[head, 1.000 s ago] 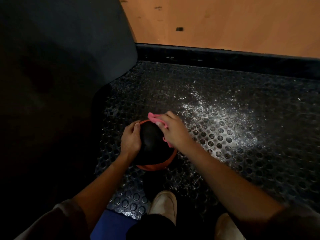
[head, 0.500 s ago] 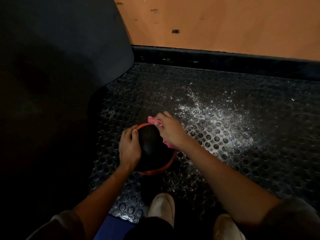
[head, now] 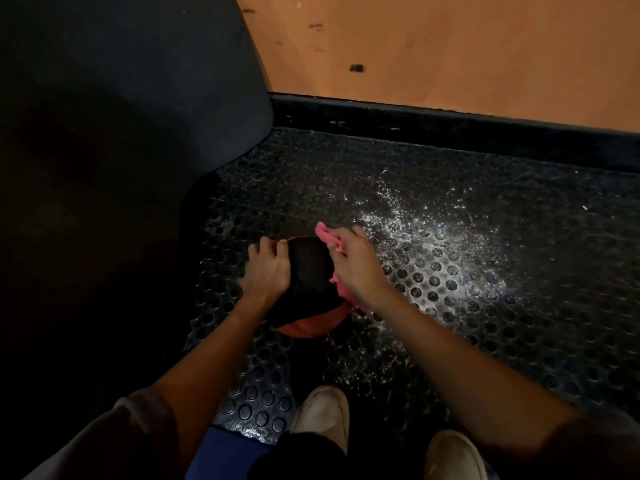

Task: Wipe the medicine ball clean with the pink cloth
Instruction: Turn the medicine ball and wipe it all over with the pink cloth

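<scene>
A black and orange medicine ball (head: 308, 271) sits on the studded rubber floor mat (head: 519, 323) in front of me. My left hand (head: 268, 270) grips the ball's left side, fingers curled over its top edge. My right hand (head: 356, 265) holds the pink cloth (head: 341, 289) against the ball's right side. One end of the cloth sticks out past my fingers at the far side, and the rest hangs below my palm. The ball's right flank is hidden by my hand and the cloth.
White powder (head: 433, 237) is scattered over the mat to the right of the ball. A large dark padded object (head: 121, 116) fills the left. An orange wall (head: 450, 46) with a black skirting (head: 450, 129) stands behind. My two shoes (head: 325, 414) are at the bottom edge.
The ball has turned, so more orange shows at its near bottom. My right hand with the cloth has shifted slightly along the ball's right side. My left hand keeps its hold.
</scene>
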{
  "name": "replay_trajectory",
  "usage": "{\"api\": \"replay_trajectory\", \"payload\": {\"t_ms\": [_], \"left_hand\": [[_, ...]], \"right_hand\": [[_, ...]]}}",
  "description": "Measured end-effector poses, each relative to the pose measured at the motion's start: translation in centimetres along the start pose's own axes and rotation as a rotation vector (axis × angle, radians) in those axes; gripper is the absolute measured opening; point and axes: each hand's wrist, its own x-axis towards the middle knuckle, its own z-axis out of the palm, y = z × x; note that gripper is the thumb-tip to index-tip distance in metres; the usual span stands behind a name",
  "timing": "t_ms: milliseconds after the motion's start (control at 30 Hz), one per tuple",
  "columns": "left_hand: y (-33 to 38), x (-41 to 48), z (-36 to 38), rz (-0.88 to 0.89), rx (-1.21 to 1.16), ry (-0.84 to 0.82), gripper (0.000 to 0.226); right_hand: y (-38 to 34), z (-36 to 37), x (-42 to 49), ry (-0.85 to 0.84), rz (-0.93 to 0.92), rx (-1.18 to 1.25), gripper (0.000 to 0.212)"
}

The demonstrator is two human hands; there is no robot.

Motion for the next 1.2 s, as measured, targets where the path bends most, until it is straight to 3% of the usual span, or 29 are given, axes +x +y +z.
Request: {"api": "replay_trajectory", "payload": {"t_ms": [100, 267, 433, 600, 733, 800, 967, 1067, 1200], "left_hand": [[0.5, -0.2, 0.0, 0.133, -0.027, -0.017, 0.044], [0.5, 0.2, -0.6, 0.058, -0.218, -0.012, 0.036], [1.4, -0.2, -0.5, 0.001, -0.217, 0.000, 0.037], [0.9, -0.3, -0.2, -0.008, -0.199, 0.038, 0.030], [1.4, -0.8, -0.1, -0.030, -0.187, 0.043, 0.036], [1.4, -0.8, -0.3, -0.072, -0.203, 0.056, 0.039], [0.9, -0.3, -0.9, -0.089, -0.221, 0.022, 0.037], [0.9, -0.5, -0.9, 0.000, -0.125, -0.048, 0.038], [1.0, -1.0, -0.7, 0.041, -0.125, -0.026, 0.039]], "right_hand": [[-0.5, -0.3, 2.5, -0.139, -0.073, -0.065, 0.026], [-1.8, 0.6, 0.7, -0.225, -0.400, 0.041, 0.024], [-0.4, 0.2, 1.1, -0.050, -0.146, 0.046, 0.025], [-2.4, 0.9, 0.2, -0.220, -0.437, -0.036, 0.027], [1.0, -0.3, 1.1, -0.056, -0.074, -0.027, 0.027], [3.5, -0.3, -0.5, -0.060, 0.080, -0.046, 0.028], [5.0, -0.4, -4.2, -0.049, 0.110, 0.103, 0.016], [3.6, -1.3, -1.6, 0.034, 0.110, 0.075, 0.024], [2.0, -0.3, -1.3, 0.011, 0.089, 0.043, 0.023]]}}
